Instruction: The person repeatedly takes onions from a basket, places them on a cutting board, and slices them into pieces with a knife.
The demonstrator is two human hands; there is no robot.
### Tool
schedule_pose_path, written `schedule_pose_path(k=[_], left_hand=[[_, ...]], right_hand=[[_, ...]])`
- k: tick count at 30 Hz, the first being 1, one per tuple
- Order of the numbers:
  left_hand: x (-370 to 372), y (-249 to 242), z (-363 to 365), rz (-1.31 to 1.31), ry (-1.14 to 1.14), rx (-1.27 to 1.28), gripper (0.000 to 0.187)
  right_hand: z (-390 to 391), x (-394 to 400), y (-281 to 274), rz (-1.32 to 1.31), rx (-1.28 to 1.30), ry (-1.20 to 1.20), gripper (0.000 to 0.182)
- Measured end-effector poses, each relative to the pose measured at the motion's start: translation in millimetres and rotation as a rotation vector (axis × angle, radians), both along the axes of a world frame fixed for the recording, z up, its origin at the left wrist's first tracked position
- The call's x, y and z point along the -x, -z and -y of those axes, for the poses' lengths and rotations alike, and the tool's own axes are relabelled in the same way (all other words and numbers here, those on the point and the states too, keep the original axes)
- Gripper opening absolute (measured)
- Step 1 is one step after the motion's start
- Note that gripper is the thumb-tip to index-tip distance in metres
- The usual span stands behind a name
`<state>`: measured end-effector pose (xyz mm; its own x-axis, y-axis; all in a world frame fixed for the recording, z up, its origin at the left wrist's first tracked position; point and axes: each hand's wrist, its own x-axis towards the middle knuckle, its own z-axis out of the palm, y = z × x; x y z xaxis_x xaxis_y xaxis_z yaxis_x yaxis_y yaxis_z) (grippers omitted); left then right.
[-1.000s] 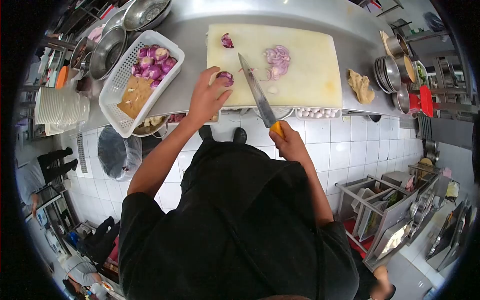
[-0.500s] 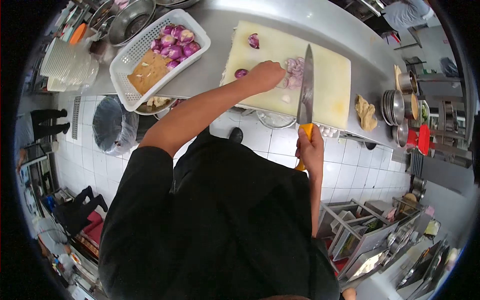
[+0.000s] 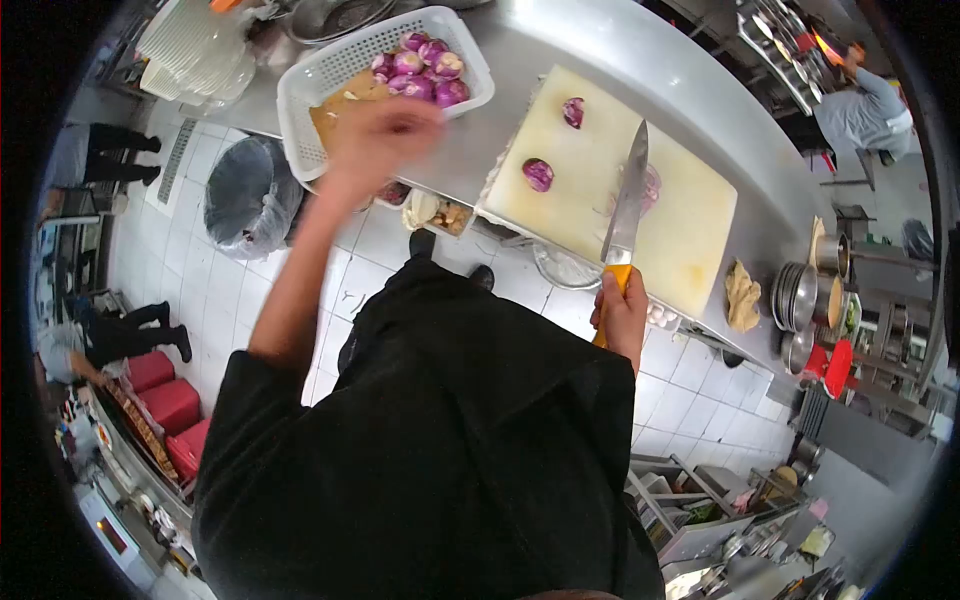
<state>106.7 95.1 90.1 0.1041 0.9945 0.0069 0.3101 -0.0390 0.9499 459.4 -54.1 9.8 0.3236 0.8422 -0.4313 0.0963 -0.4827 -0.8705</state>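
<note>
My left hand (image 3: pixel 390 130), smeared by motion, is over the near side of a white perforated basket (image 3: pixel 300 125). Purple-skinned red onions (image 3: pixel 425 68) fill the basket's right part, and a brown sheet (image 3: pixel 328 112) lines its left part. In my right hand (image 3: pixel 622 305) is the yellow handle of a kitchen knife (image 3: pixel 627 200). Its broad blade points away from me over the white cutting board (image 3: pixel 700 230). Sliced onion (image 3: pixel 651 188) shows partly behind the blade. Two purple onion pieces lie further left on the board, one (image 3: pixel 573 112) toward the back and one (image 3: pixel 538 175) nearer me.
A lined bin (image 3: pixel 250 200) stands on the floor at left, with stacked plastic containers (image 3: pixel 195 45) above it on the steel counter. A tan cloth (image 3: pixel 742 297) lies right of the board, near metal bowls (image 3: pixel 792 297). Another person (image 3: pixel 870 110) is at upper right, others at far left.
My left hand has gone from the onion on the board leftward to the basket. The knife stays in my right hand over the board. The whole view has shifted and turned slightly.
</note>
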Motion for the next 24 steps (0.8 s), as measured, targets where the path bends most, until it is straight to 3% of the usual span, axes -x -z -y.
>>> schedule_pose_path(k=[3, 5, 8, 10, 11, 12, 14, 15, 17, 19, 21, 22, 23, 24], left_hand=[[107.8, -35.0, 16.1, -0.158, -0.451, -0.134, 0.019], [199.1, -28.3, 14.3, -0.321, -0.667, -0.192, 0.021], [333.2, 9.0, 6.4, -0.424, -0.729, -0.234, 0.028], [416.6, 48.3, -5.1, -0.615, -0.632, -0.103, 0.050], [423.1, 59.3, -8.1, -0.884, -0.632, -0.027, 0.065], [370.0, 35.7, 1.4, -1.253, -0.713, 0.037, 0.067], [322.8, 3.2, -6.5, -1.497, -0.744, -0.209, 0.063], [326.0, 6.5, -22.8, -1.341, -0.692, -0.504, 0.057], [241.8, -28.3, -24.5, -1.065, -0.640, -0.748, 0.039], [134.9, -51.5, -14.7, -0.733, -0.483, -0.747, 0.026], [54.4, -22.7, -7.6, -0.303, -0.175, -0.525, 0.021], [27.6, 8.1, -11.9, -0.392, 0.045, -0.631, 0.022], [-17.0, 25.9, -0.3, -0.193, 0.102, -0.415, 0.026], [-49.0, 41.7, 2.1, -0.203, 0.182, -0.319, 0.029]], right_hand=[[-7.8, 2.1, 3.0, 0.006, 0.007, -0.010, 0.015], [-12.1, 6.6, 7.0, -0.031, 0.005, 0.022, 0.013], [-19.7, -1.5, 12.7, -0.050, -0.002, -0.056, 0.016], [-25.6, -1.6, 13.8, -0.052, 0.005, -0.094, 0.015], [-28.0, -1.7, 11.6, -0.039, 0.002, -0.121, 0.015], [-30.9, -1.3, 10.0, -0.021, -0.003, -0.136, 0.015], [-34.2, 1.5, 12.8, 0.020, -0.003, -0.135, 0.016], [-29.1, 0.5, 13.3, 0.052, 0.009, -0.109, 0.016], [-22.8, -3.6, 20.7, -0.010, -0.007, -0.133, 0.018], [-22.3, 0.2, 22.6, 0.087, -0.005, -0.159, 0.020], [-19.7, -3.2, 31.6, 0.125, 0.007, -0.184, 0.024], [-20.0, -0.2, 28.3, 0.132, 0.032, -0.172, 0.026], [-19.9, 4.9, 23.3, 0.135, 0.057, -0.165, 0.029], [-20.1, 7.2, 18.7, 0.161, 0.062, -0.168, 0.032]])
